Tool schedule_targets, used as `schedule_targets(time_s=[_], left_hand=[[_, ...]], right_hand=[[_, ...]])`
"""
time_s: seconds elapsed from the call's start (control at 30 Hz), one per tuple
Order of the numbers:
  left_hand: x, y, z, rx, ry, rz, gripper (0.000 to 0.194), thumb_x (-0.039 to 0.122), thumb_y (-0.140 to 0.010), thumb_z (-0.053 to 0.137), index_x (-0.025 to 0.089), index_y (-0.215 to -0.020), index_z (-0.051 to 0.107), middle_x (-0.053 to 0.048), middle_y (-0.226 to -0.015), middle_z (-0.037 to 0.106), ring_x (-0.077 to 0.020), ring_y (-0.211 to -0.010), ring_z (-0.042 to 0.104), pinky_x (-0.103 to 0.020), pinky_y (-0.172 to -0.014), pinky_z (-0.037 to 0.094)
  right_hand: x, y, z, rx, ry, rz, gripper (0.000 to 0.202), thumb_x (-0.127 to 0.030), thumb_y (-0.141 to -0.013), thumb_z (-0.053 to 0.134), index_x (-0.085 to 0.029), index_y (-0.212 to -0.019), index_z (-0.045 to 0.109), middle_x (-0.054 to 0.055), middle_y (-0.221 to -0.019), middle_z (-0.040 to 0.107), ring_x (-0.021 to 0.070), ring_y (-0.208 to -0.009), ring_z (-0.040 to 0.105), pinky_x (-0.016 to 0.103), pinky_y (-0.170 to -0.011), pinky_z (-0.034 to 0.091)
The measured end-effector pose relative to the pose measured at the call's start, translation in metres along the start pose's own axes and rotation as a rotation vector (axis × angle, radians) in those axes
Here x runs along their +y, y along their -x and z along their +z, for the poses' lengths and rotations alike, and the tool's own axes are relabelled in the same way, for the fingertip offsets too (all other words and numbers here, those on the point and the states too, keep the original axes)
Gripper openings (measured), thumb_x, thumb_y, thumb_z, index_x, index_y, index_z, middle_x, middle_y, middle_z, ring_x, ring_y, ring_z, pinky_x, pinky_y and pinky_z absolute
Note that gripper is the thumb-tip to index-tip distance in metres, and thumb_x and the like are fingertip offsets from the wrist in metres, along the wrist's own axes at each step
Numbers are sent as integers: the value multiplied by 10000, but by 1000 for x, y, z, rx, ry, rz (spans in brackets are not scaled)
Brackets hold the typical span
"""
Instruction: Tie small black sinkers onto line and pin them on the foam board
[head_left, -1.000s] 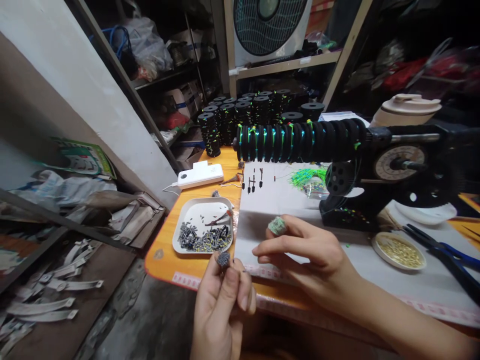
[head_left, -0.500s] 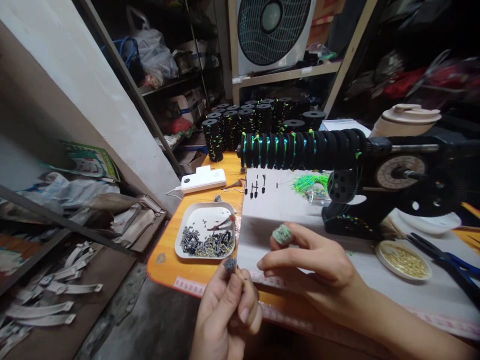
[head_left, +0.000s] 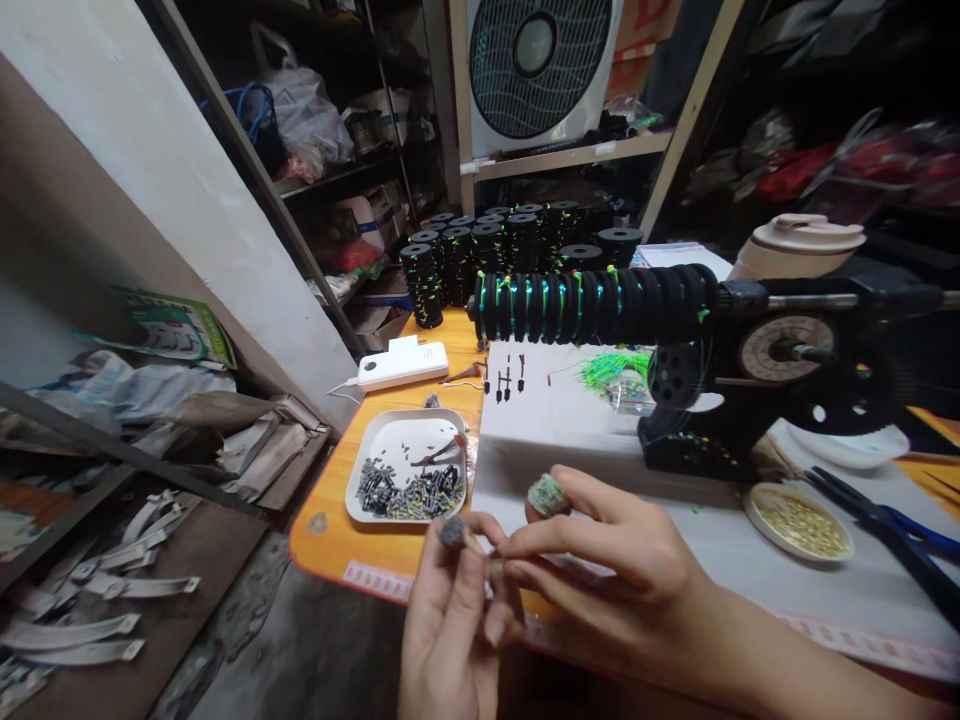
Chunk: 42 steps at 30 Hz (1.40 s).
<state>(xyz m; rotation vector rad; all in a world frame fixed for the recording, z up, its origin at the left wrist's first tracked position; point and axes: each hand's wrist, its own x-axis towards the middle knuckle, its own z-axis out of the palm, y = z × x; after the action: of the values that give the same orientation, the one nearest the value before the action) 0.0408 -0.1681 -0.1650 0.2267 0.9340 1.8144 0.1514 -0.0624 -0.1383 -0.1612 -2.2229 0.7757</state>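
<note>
Cramped small workshop, by all signs. Black bench machine (head_left: 739, 400) with ribbed roller (head_left: 600, 300) at right of frame. Black spools (head_left: 480, 255) massed behind, upper centre. On orange table (head_left: 330, 500): white tray (head_left: 394, 440) of small dark parts, dish (head_left: 769, 538) of golden bits, blue-handled tool (head_left: 862, 508) at lower right. Upper left, shelving (head_left: 337, 175) crammed with bags (head_left: 311, 115) and boxes (head_left: 371, 215). Grey, stained floor (head_left: 300, 610) at lower left.
</note>
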Motion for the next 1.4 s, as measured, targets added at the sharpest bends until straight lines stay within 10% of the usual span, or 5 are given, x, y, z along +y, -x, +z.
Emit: schedule_targets(time_s=[0.27, 0.43, 0.63, 1.13, 1.4], left_hand=[[19, -13, -2, 96, -234, 776, 151, 334, -896, 648, 263, -814, 543, 69, -601, 505, -119, -642, 507, -249, -677, 432], [73, -60, -23, 47, -1118, 679, 115, 286, -978, 464, 254, -869, 447, 26, -759, 580, -180, -789, 607, -326, -787, 447], [87, -107, -21, -155, -1446, 505, 151, 182, -755, 697, 223, -900, 682, -34, -825, 683, -247, -773, 607, -353, -759, 426], [22, -31, 5, -144, -842, 445, 158, 283, -855, 682, 205, -757, 585, 12, -759, 633, -140, -753, 587, -221, -721, 454], [12, -27, 6, -168, -876, 731, 144, 142, -850, 667, 208, -744, 594, 50, -709, 572, -80, -664, 539, -137, -646, 441]], right_hand=[[5, 2, 0, 65, 266, -117, 129, -69, -885, 548, -180, -896, 611, 49, -760, 568, 151, -664, 530, 257, -559, 407], [4, -1, -4, 61, 175, -57, 147, -46, -887, 499, -184, -901, 546, 28, -737, 540, 140, -639, 494, 251, -546, 389], [4, -1, -6, -5, 67, 71, 79, -134, -901, 560, -159, -859, 622, 12, -730, 478, 135, -664, 474, 240, -565, 366], [10, -1, -1, 239, -12, 138, 91, -157, -880, 664, -170, -894, 753, 13, -648, 577, 123, -603, 488, 237, -547, 381], [7, -2, -2, 204, -20, 141, 89, -123, -873, 644, -135, -863, 732, 32, -687, 602, 114, -600, 505, 233, -539, 389]])
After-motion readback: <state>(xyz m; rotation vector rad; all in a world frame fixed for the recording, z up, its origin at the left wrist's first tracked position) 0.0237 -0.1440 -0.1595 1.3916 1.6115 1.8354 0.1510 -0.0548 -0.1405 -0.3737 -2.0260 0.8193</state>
